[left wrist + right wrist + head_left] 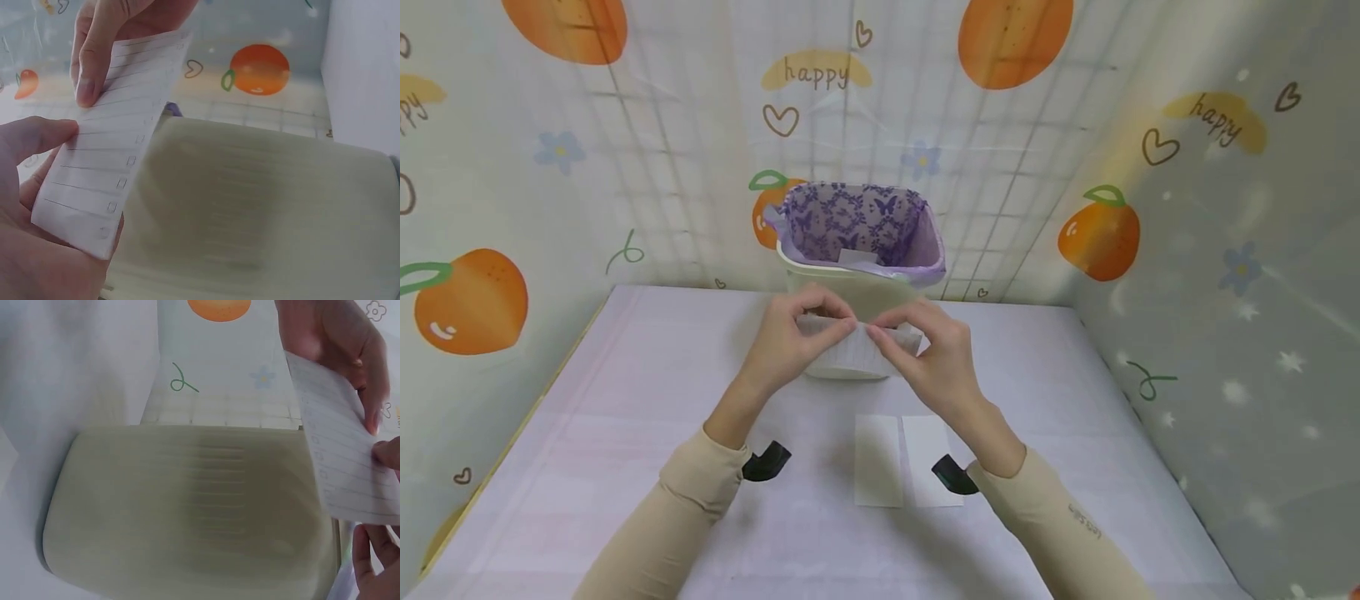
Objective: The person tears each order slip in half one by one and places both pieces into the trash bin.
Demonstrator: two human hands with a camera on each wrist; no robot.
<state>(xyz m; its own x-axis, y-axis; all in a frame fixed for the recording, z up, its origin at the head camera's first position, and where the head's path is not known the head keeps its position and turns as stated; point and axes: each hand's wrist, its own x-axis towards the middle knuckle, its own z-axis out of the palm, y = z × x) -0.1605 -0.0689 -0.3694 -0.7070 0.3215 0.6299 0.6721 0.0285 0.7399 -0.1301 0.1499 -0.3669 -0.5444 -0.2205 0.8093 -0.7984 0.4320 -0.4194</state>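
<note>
A lined slip of paper (850, 357) with small checkboxes along one side is held up in front of a pale bin (820, 279). My left hand (793, 337) pinches it near the middle of its upper edge. Close beside those fingertips, my right hand (936, 354) pinches the same edge between thumb and forefinger. The left wrist view shows the printed lines on the paper (94, 181), which looks whole there. Fingers behind the slip are partly hidden.
A purple patterned bag (891, 225) lines the bin, and a white piece of paper (857, 257) lies inside. Two pale slips, a left one (877, 467) and a right one (928, 450), lie side by side on the white table (647, 400). Printed curtains (700, 125) surround the table.
</note>
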